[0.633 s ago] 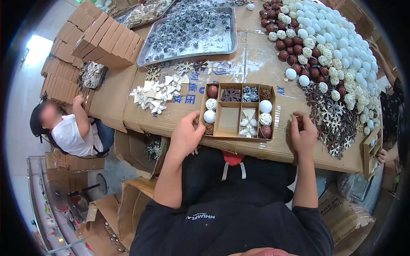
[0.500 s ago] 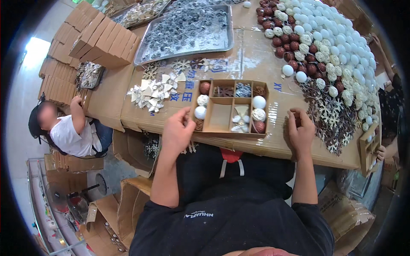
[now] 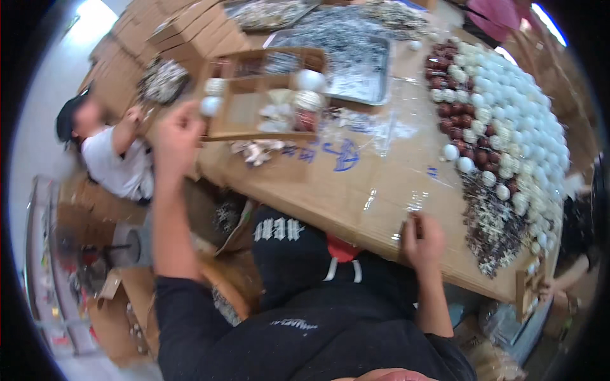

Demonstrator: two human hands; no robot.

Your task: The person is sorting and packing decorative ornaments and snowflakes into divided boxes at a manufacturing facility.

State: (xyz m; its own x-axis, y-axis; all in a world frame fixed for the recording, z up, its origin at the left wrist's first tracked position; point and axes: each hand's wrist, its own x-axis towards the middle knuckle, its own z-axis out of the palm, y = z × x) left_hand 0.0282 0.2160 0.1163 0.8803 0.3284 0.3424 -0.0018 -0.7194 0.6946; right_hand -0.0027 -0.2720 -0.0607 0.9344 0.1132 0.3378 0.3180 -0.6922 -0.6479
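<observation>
A divided cardboard box [image 3: 254, 136] is at the far left of the table, tilted and overlapping the tray. It holds a white ball [image 3: 311, 80], a cream woven ball [image 3: 308, 100], a dark red ball [image 3: 305, 120] and pale flower-shaped pieces [image 3: 276, 114]. One compartment shows its bare bottom. My left hand [image 3: 178, 136], blurred, is closed at the box's near left corner. At the table's front edge my right hand [image 3: 423, 240] has its fingers curled together; a small dark spot shows at the fingertips, too blurred to name.
A metal tray [image 3: 381, 76] of grey pieces stands behind the box. Balls [image 3: 515, 120] and snowflake pieces [image 3: 489, 219] are heaped on the right. Stacked cartons [image 3: 190, 28] stand at the far left. A person in white [image 3: 121, 159] sits left; another person's hand [image 3: 548, 289] holds a divided box [image 3: 526, 289] at right.
The divided box has moved from the table's front middle to the far left, along with my left hand. My right hand's fingers have curled in. The head view has shifted.
</observation>
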